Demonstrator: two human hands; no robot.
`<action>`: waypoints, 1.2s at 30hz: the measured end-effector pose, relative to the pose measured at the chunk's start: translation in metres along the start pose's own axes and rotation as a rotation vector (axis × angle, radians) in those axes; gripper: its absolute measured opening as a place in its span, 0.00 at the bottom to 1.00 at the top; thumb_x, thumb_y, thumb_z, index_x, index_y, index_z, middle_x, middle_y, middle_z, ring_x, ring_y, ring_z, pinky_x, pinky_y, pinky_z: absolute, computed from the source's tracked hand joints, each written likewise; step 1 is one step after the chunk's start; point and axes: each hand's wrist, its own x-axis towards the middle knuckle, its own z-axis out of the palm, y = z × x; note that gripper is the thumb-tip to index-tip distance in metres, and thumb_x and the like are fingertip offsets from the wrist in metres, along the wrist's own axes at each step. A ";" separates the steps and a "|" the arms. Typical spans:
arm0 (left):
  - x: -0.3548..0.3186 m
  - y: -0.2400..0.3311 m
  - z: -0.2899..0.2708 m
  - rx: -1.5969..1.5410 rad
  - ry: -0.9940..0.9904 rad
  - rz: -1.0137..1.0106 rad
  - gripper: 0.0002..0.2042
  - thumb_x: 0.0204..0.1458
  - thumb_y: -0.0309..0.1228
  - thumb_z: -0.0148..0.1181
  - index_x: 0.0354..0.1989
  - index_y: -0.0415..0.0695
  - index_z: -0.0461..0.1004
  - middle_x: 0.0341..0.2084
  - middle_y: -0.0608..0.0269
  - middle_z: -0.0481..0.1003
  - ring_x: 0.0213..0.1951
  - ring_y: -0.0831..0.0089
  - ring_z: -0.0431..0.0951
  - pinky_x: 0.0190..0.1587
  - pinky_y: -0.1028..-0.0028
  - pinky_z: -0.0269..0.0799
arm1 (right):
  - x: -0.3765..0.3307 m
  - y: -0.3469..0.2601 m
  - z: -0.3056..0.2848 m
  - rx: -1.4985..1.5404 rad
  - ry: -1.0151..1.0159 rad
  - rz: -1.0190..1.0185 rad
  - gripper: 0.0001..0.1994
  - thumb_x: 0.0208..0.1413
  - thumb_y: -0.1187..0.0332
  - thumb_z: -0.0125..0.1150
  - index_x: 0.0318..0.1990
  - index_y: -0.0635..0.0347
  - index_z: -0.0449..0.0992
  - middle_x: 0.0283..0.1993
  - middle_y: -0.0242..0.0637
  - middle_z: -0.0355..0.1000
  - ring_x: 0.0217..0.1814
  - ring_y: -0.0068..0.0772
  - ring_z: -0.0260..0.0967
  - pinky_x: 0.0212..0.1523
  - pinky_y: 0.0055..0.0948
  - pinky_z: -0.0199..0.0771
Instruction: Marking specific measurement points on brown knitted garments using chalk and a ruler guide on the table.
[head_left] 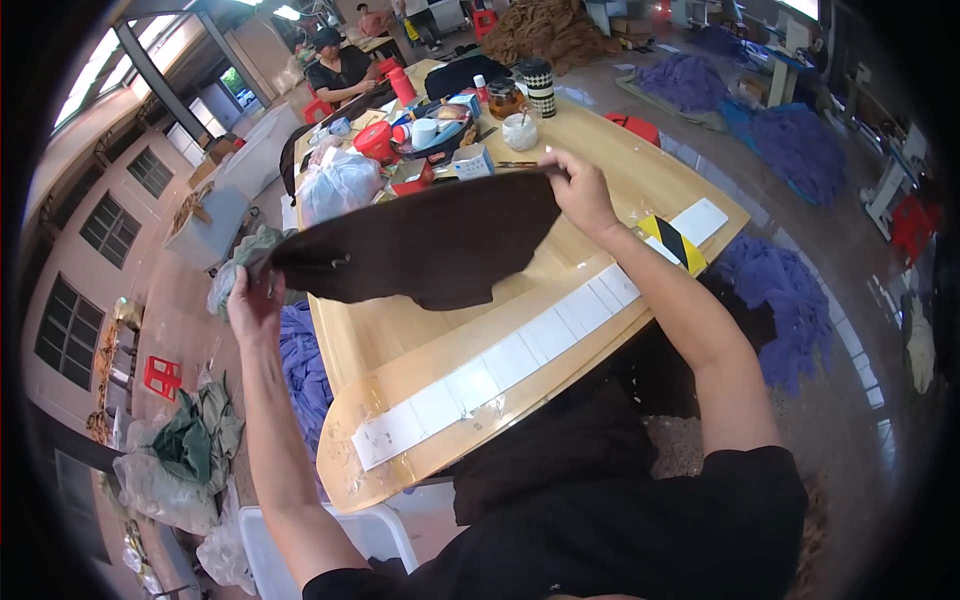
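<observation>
A dark brown piece of fabric [420, 240] is stretched in the air above the pale wooden table [370, 345], its lower edge stepped. At its left end, my left hand [256, 305] is closed on the cloth. My right hand [585, 195] pinches the upper right corner between thumb and fingers. Below the fabric, a white paper strip [500, 372] marked with lines lies along the table's near edge. More dark cloth [560, 450] rests against my lap.
Toward the far end of the table stand a patterned cup [538, 88], a glass jar [520, 133], a red container [375, 143] and a plastic bag [340, 185]. Purple cloth heaps [785, 310] flank the table. A white bin [385, 530] sits at lower left. A seated person [340, 75] is beyond.
</observation>
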 end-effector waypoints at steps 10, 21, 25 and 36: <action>-0.118 -0.106 -0.082 0.322 0.356 -0.746 0.08 0.56 0.36 0.48 0.30 0.46 0.67 0.19 0.67 0.69 0.21 0.76 0.68 0.21 0.76 0.66 | -0.133 0.044 -0.029 -0.264 -0.312 -0.133 0.11 0.40 0.81 0.48 0.32 0.58 0.73 0.34 0.39 0.70 0.41 0.44 0.64 0.43 0.37 0.62; -0.138 -0.111 -0.081 0.428 0.239 -0.753 0.10 0.56 0.35 0.50 0.26 0.44 0.68 0.15 0.70 0.64 0.16 0.80 0.63 0.19 0.78 0.65 | -0.179 0.068 -0.025 -0.348 -0.358 -0.057 0.11 0.40 0.80 0.48 0.31 0.56 0.74 0.33 0.34 0.71 0.41 0.39 0.65 0.41 0.35 0.62; -0.143 -0.109 -0.081 0.392 0.246 -0.775 0.08 0.57 0.31 0.48 0.28 0.43 0.67 0.16 0.70 0.65 0.16 0.81 0.63 0.20 0.79 0.65 | -0.179 0.069 -0.025 -0.363 -0.346 -0.077 0.10 0.40 0.79 0.49 0.30 0.56 0.74 0.32 0.34 0.71 0.40 0.39 0.64 0.40 0.35 0.62; -0.150 -0.101 -0.074 0.421 0.129 -0.801 0.06 0.56 0.28 0.49 0.28 0.43 0.68 0.18 0.67 0.70 0.17 0.82 0.67 0.21 0.80 0.67 | -0.167 0.075 -0.050 -0.356 -0.332 -0.043 0.10 0.42 0.79 0.49 0.31 0.56 0.75 0.30 0.36 0.72 0.38 0.40 0.66 0.40 0.36 0.62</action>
